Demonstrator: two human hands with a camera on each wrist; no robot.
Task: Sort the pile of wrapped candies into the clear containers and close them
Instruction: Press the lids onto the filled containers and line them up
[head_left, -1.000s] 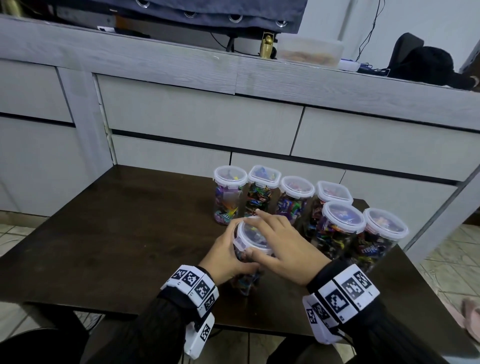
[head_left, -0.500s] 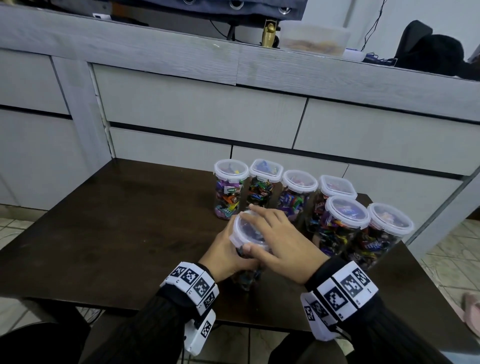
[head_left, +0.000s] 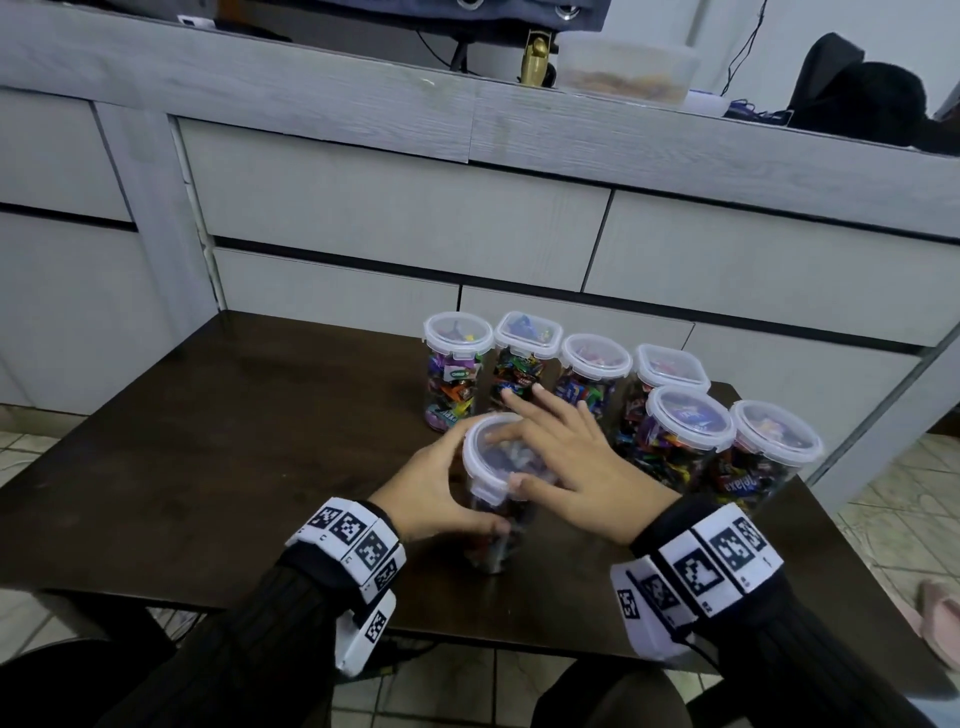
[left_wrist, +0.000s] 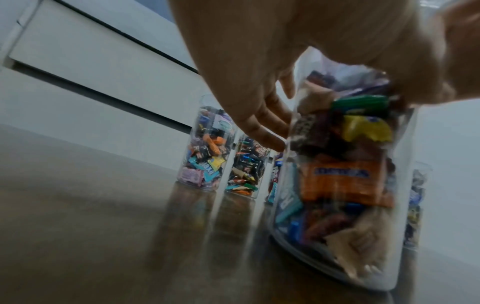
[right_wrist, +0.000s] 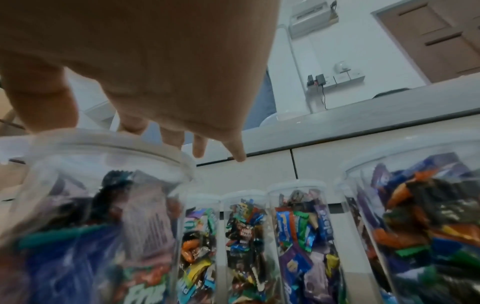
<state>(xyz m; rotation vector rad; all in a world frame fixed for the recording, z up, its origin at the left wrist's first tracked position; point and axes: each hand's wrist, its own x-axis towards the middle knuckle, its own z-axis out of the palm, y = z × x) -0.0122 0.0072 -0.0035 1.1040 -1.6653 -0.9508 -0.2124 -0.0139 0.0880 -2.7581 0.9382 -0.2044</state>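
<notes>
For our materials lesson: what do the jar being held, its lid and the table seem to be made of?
Jar: clear, probably plastic; sweets show through the wall.
Lid: whitish translucent plastic, likely; snap tab on the rim.
Table: dark brown wood or veneer, slightly glossy; it reflects the jars in the left wrist view.

The nearest clear container (head_left: 493, 514) stood upright near the front edge of the dark table (head_left: 218, 447), packed with wrapped candies (left_wrist: 342, 181) in orange, yellow, green and blue. Its round white-rimmed lid (head_left: 498, 457) sat on top. Behind it and to my right stood six more clear containers (head_left: 685, 441), all upright, lidded and full of mixed wrappers: four in a back row (head_left: 589, 374), some round-lidded and some square-lidded, and two round ones closer to me at the right end (head_left: 769, 457). They stood close together, sides nearly touching.
</notes>
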